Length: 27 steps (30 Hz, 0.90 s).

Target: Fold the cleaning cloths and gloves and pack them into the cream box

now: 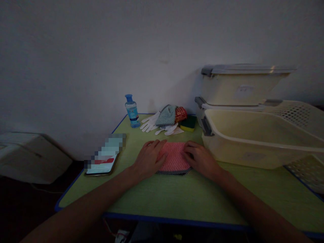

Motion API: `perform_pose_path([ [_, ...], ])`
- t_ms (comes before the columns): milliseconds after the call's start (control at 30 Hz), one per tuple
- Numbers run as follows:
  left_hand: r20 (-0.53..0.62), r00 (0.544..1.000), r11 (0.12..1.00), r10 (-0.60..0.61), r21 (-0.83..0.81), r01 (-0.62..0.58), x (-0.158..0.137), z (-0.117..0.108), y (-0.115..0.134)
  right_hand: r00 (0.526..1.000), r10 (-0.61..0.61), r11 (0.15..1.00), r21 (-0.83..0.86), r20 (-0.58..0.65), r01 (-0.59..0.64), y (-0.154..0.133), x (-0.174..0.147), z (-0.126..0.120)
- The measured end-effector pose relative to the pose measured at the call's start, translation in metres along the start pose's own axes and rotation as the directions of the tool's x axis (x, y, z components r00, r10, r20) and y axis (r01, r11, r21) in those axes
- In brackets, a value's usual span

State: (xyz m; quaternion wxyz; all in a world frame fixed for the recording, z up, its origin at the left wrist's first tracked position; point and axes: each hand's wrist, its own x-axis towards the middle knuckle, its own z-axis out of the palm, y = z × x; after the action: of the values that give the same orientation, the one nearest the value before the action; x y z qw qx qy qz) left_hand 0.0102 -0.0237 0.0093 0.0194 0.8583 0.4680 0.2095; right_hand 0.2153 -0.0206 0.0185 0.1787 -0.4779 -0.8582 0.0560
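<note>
A folded pink cloth with a dark checked hem lies flat on the green table. My left hand rests over its left edge, fingers stretched out and thumb apart on the fabric. At the opposite edge, my right hand has its fingers bent, with the cloth's side between thumb and fingertips. Behind the cloth lie white gloves, a crumpled grey-blue cloth, a red patterned cloth and a green-yellow sponge.
A blue bottle stands at the back left, with a lit phone nearer. An uncovered cream bin sits close to my right hand, before stacked lidded boxes. Perforated baskets are farther right. A wall rises behind.
</note>
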Motion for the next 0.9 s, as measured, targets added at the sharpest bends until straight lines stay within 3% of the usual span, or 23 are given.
perform_pose_path([
  [100,0.002,0.999,0.999,0.038,0.025,-0.038,-0.001,0.005,0.000,0.997,-0.019,1.000,-0.001,-0.070,0.019,-0.001,-0.001,0.002],
  [200,0.094,0.993,0.996,0.071,0.046,-0.075,-0.002,0.011,-0.001,0.992,-0.077,0.997,0.019,-0.101,0.080,-0.001,-0.003,0.007],
  [400,0.270,0.959,0.992,0.090,0.065,-0.111,-0.003,0.014,-0.005,0.991,-0.093,0.994,-0.046,0.099,0.098,0.001,-0.006,0.015],
  [600,0.349,0.933,0.985,0.091,0.103,-0.135,-0.001,0.009,-0.006,0.983,-0.067,0.994,-0.073,0.169,0.080,0.001,-0.009,0.016],
  [767,0.369,0.925,0.983,0.088,0.118,-0.141,-0.001,0.009,-0.006,0.979,-0.050,0.993,-0.097,0.200,0.070,0.000,-0.008,0.015],
  [900,0.328,0.940,0.985,0.094,0.104,-0.135,-0.002,0.012,-0.008,0.984,-0.085,0.990,-0.095,0.155,0.101,0.002,-0.009,0.018],
])
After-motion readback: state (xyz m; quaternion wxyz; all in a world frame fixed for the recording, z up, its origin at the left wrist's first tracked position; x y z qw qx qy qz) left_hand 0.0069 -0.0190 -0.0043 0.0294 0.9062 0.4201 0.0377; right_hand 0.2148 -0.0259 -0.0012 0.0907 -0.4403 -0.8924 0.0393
